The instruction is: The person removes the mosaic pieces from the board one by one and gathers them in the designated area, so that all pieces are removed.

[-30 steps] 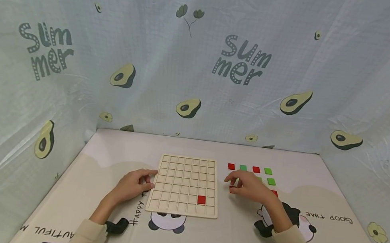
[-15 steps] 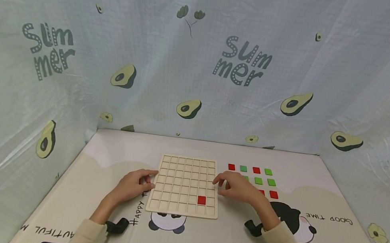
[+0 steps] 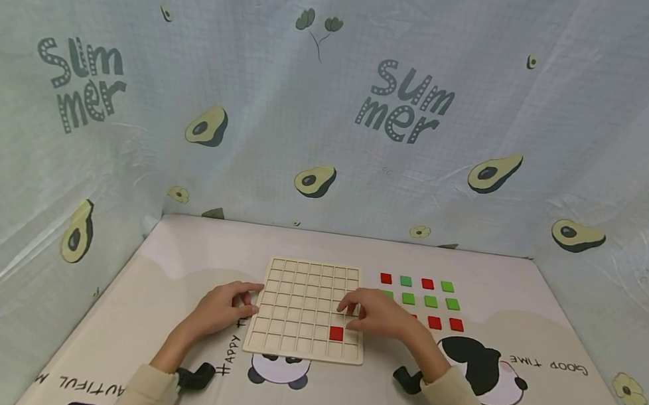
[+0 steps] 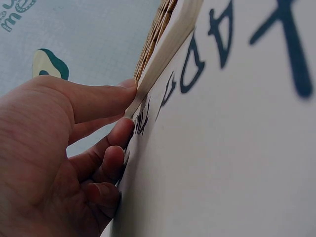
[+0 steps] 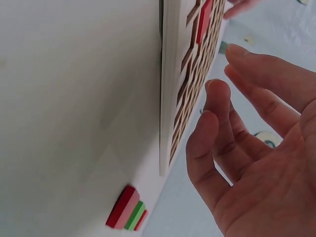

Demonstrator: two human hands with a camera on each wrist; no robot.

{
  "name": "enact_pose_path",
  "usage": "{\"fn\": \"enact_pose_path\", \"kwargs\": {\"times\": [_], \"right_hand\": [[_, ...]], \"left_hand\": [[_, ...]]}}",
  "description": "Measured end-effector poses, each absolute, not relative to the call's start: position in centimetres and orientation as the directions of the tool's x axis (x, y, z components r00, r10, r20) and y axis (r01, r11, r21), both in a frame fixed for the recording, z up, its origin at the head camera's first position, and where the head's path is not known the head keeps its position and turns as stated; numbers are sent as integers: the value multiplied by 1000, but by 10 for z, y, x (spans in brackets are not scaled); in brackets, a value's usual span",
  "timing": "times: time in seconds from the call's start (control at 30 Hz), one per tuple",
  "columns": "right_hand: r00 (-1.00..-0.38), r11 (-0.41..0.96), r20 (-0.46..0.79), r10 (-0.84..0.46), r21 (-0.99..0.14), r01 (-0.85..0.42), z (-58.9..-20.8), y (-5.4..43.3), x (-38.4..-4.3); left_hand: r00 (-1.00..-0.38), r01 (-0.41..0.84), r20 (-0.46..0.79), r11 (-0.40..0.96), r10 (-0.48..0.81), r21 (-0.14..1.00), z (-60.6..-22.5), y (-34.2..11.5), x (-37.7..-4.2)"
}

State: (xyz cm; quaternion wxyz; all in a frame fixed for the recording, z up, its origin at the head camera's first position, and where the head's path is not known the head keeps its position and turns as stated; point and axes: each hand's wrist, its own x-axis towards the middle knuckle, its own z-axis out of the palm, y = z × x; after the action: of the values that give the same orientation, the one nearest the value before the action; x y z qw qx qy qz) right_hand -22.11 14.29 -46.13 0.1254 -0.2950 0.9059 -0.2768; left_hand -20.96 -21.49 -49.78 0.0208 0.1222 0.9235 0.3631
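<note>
A pale wooden grid board (image 3: 296,302) lies on the table with one red square tile (image 3: 336,333) in a cell near its right front. My left hand (image 3: 218,311) touches the board's left edge, index finger and thumb apart. In the left wrist view, the thumb (image 4: 106,101) lies against the wooden rim while the other fingers bend below. Over the board's right side hovers my right hand (image 3: 381,312), thumb and fingers loosely bent and spread. The right wrist view shows nothing between those fingers (image 5: 217,96).
Right of the board, several red and green square tiles (image 3: 431,301) lie in rows, some hidden behind the right hand. A printed cloth (image 3: 290,399) covers the table. Curtains (image 3: 253,87) with avocado prints stand at the back and both sides.
My right hand has moved left from above the loose tiles to above the board's right side, uncovering more tiles. The left hand has stayed at the board's edge.
</note>
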Motion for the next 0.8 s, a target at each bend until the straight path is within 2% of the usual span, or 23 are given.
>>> {"fn": "enact_pose_path", "kwargs": {"times": [0.8], "right_hand": [[-754,664,-131,-643,-586,-464,-467,125,-218]], "left_hand": [[-969,216,58,709,240,672,-497,-214,-208]]}}
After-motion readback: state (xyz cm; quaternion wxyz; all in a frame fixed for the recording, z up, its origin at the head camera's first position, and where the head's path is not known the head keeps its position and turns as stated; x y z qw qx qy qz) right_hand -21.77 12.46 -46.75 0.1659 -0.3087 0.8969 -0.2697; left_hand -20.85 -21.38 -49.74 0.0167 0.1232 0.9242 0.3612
